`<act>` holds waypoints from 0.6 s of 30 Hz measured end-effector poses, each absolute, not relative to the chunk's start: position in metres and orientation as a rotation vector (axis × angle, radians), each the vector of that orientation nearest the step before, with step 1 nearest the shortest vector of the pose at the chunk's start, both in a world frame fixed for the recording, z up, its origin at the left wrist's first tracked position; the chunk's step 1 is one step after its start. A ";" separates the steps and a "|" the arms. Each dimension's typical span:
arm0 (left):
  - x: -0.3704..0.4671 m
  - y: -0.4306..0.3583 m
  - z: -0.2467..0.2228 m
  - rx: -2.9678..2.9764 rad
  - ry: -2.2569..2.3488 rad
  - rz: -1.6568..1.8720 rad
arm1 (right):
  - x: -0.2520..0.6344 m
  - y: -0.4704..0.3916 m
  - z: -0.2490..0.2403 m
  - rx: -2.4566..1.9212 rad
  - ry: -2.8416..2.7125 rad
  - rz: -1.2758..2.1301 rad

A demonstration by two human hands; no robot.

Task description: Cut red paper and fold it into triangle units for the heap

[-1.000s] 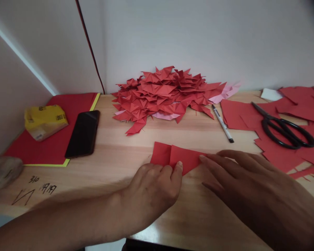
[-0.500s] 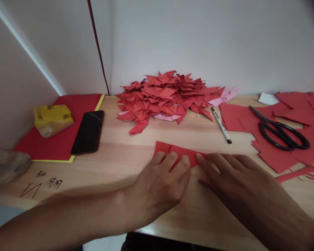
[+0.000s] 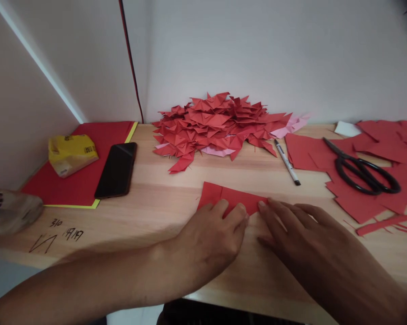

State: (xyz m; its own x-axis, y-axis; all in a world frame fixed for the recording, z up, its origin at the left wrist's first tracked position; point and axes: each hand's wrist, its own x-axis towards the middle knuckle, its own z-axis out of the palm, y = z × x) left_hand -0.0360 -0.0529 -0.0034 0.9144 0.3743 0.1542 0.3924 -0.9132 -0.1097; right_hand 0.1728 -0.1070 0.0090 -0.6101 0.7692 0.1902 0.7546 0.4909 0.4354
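A folded piece of red paper (image 3: 235,197) lies on the table in front of me, with a crease near its left end. My left hand (image 3: 212,241) is closed over its near edge, fingers curled and fingertips pressed together on it. Flat on the table, my right hand (image 3: 301,239) has its fingers stretched out, and the fingertips touch the paper's right end. The near edge of the paper is partly hidden under both hands.
Against the wall rises a heap of folded red paper shapes (image 3: 210,122), some pink. To the right lie a marker pen (image 3: 287,162), black-handled scissors (image 3: 366,171) and cut red sheets (image 3: 359,203). At left are a phone (image 3: 116,170), a yellow packet (image 3: 73,153) and red sheets (image 3: 71,192).
My left fingers have moved slightly down toward the near edge, showing a bit more red paper. The right hand stays at the paper's right end. The view has shifted slightly.
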 end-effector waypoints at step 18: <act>-0.048 -0.088 -0.003 -2.894 -0.767 -0.166 | 0.171 -0.097 0.016 1.511 2.576 0.722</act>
State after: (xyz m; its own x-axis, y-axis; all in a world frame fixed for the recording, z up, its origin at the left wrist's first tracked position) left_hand -0.0477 -0.0880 -0.0029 0.8637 0.4834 0.1427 0.4991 -0.8597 -0.1090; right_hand 0.1711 -0.0970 0.0161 -0.5141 0.8401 0.1728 0.8076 0.4063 0.4275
